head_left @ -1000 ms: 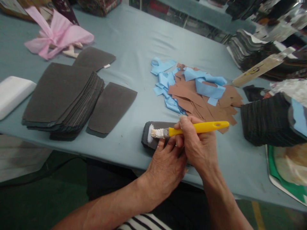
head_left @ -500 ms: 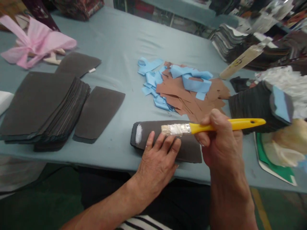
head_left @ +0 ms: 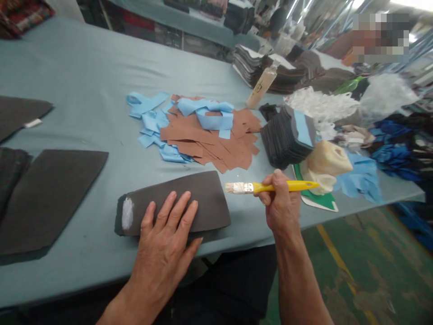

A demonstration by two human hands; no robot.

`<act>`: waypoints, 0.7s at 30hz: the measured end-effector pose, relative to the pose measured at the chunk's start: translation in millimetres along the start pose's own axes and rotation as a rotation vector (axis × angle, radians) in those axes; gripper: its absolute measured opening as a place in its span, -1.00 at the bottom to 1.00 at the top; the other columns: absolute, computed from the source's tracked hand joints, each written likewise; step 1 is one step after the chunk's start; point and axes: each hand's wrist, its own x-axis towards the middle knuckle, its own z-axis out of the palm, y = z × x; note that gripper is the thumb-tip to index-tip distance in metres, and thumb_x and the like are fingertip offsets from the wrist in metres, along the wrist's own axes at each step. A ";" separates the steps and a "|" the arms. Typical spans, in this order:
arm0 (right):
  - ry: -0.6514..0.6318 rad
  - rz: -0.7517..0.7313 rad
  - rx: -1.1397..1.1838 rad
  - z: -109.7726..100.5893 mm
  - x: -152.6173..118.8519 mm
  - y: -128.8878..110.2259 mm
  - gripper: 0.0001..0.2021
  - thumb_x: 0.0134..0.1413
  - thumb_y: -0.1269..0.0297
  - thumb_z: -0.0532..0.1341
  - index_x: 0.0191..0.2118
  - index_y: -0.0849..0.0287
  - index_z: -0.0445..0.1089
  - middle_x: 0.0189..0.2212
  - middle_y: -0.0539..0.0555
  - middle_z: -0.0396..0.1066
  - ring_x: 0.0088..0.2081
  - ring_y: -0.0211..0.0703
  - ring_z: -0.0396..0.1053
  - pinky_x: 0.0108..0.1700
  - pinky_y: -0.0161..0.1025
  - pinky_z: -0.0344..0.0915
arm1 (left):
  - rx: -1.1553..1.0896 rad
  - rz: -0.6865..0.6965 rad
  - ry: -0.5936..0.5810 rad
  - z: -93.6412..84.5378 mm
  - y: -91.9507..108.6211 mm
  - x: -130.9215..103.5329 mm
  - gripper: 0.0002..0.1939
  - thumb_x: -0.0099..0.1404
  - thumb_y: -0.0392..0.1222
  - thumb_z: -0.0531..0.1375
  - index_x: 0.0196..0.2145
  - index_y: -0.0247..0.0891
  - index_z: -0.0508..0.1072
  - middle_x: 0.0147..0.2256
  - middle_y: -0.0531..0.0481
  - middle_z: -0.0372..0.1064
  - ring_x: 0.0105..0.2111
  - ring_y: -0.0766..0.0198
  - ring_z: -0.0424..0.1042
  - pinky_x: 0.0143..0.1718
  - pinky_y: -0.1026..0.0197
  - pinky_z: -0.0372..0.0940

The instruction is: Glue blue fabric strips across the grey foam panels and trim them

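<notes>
My left hand (head_left: 169,234) lies flat with fingers spread on a dark grey fabric panel (head_left: 203,194) at the table's near edge. A patch of white paste (head_left: 127,214) covers part of the panel's left end, left of my fingers. In my right hand (head_left: 280,203) is a paintbrush (head_left: 297,185) with a yellow handle, gripped between thumb and fingers. Its bristles (head_left: 232,187) point left, caked with white, and are beside the panel's right end. More dark panels (head_left: 50,194) lie at the left.
Brown scraps (head_left: 209,144) and blue strips (head_left: 152,122) are heaped behind the panel. To the right stand a stack of dark pieces (head_left: 284,140), a cream-coloured container (head_left: 328,160) on a green board (head_left: 321,201), and a bottle (head_left: 262,85). A blurred person (head_left: 365,43) is at the upper right.
My view has swung to the right. The brush has moved off from above the panel to beyond its right end. My left hand stays on the panel.
</notes>
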 end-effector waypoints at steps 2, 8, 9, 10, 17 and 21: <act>-0.030 -0.002 0.004 -3.1 -1.2 3.7 -0.52 0.21 -0.17 0.37 -0.47 0.15 0.42 -0.69 -0.18 0.18 -0.69 -0.42 0.10 -0.60 -0.39 0.09 | 0.022 0.019 0.010 0.8 -1.1 -0.1 -0.49 0.45 -0.11 0.25 0.30 -0.24 0.41 0.37 -0.20 0.36 0.38 -0.21 0.31 0.47 -0.25 -0.08; -0.124 0.003 0.009 2.5 -2.1 2.6 -0.47 0.21 -0.25 0.34 -0.48 0.13 0.41 -0.74 -0.17 0.13 -0.71 -0.39 0.07 -0.65 -0.39 0.00 | 0.111 0.082 0.023 0.9 -2.3 0.8 -0.51 0.51 -0.17 0.14 0.33 -0.26 0.32 0.35 -0.27 0.38 0.36 -0.25 0.33 0.44 -0.29 -0.03; -0.136 0.002 0.009 4.5 -2.0 1.6 -0.47 0.20 -0.26 0.34 -0.49 0.13 0.41 -0.74 -0.17 0.12 -0.72 -0.39 0.07 -0.66 -0.39 -0.01 | 0.115 0.082 0.019 0.6 -2.0 1.0 -0.51 0.51 -0.17 0.14 0.33 -0.26 0.31 0.35 -0.27 0.38 0.36 -0.25 0.33 0.44 -0.30 -0.02; -0.150 0.000 0.008 6.6 -1.9 0.8 -0.46 0.20 -0.27 0.34 -0.49 0.13 0.40 -0.75 -0.17 0.12 -0.72 -0.39 0.06 -0.66 -0.39 0.00 | 0.117 0.083 0.016 0.3 -1.8 1.1 -0.51 0.51 -0.17 0.14 0.34 -0.26 0.31 0.35 -0.28 0.38 0.36 -0.26 0.33 0.43 -0.30 -0.02; -0.276 0.009 -0.077 11.8 1.1 9.4 -0.43 0.25 -0.30 0.29 -0.50 0.13 0.37 -0.75 -0.18 0.08 -0.72 -0.38 0.05 -0.68 -0.37 -0.06 | 0.128 0.095 0.007 -1.0 -1.8 1.4 -0.52 0.52 -0.16 0.15 0.33 -0.27 0.30 0.35 -0.31 0.38 0.36 -0.28 0.32 0.42 -0.32 0.00; -0.250 -0.050 -0.180 2.4 4.7 6.3 -0.46 0.30 -0.25 0.28 -0.47 0.14 0.41 -0.72 -0.17 0.09 -0.68 -0.37 0.07 -0.66 -0.37 -0.05 | 0.137 0.087 -0.005 -1.2 -1.0 1.1 -0.51 0.52 -0.17 0.14 0.35 -0.28 0.29 0.36 -0.30 0.37 0.37 -0.29 0.31 0.42 -0.32 0.00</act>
